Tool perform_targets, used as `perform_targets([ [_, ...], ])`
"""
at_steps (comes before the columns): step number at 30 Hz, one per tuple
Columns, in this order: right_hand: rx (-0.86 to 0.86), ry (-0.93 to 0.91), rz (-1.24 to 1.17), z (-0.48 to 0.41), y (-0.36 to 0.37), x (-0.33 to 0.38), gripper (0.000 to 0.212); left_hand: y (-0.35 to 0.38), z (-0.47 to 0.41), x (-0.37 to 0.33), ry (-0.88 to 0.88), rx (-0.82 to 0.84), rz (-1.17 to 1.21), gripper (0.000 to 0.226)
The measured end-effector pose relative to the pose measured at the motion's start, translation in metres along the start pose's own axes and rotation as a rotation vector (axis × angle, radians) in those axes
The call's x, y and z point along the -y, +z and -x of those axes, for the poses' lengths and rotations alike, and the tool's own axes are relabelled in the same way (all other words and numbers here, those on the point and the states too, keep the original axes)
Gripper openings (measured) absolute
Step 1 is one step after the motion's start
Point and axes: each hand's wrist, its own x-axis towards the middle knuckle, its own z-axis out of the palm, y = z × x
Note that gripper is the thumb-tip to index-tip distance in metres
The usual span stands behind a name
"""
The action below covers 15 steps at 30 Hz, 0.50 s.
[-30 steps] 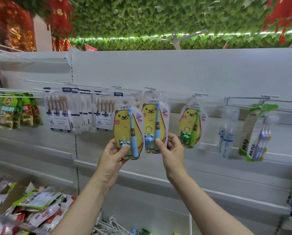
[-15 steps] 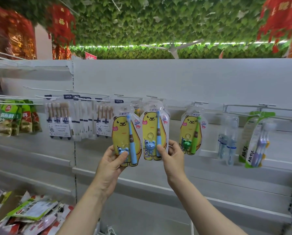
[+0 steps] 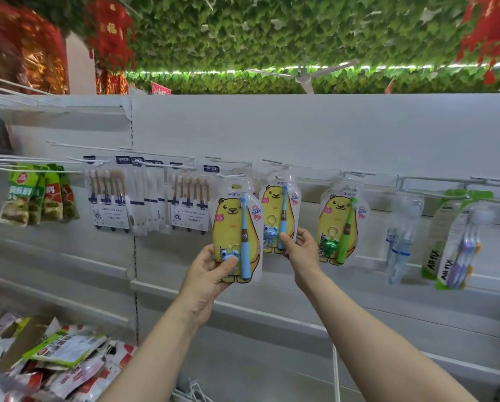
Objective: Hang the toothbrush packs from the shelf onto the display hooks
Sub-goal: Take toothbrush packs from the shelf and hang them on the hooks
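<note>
Your left hand [image 3: 211, 274] pinches the bear pack [image 3: 237, 227] upright, its top just below the hook [image 3: 228, 161]; your right hand [image 3: 301, 250] grips the hung pack [image 3: 278, 210] alongside.

Packs close up, view tilts up

The left hand [image 3: 208, 274] brings the near toothbrush pack [image 3: 231, 224] rightward, so it now overlaps the left edge of the far toothbrush pack [image 3: 275, 204] instead of sitting beside it. The right hand [image 3: 304, 250] sits higher on that pack. More of the leafy ceiling [image 3: 272, 39] shows.
</note>
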Motion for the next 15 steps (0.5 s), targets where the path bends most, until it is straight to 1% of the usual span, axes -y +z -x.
perform_targets([
  [3,-0.007,0.021,0.003,-0.013,-0.001,-0.003,0.021,0.000,-0.005,-0.002,0.001,0.007,-0.047,0.029],
  [8,-0.034,0.054,0.064,-0.029,-0.003,-0.004,0.034,0.001,-0.011,-0.005,0.006,0.009,-0.066,0.026],
  [10,-0.051,0.102,0.114,-0.029,-0.003,-0.005,0.043,0.002,-0.011,-0.004,0.006,0.009,-0.068,0.027],
  [13,-0.094,0.185,0.229,-0.018,-0.001,-0.007,0.065,0.002,-0.008,-0.001,-0.006,0.011,-0.054,0.027],
  [15,-0.184,0.200,0.302,0.001,0.002,-0.001,0.069,0.004,-0.004,0.002,-0.013,0.017,-0.038,0.027],
])
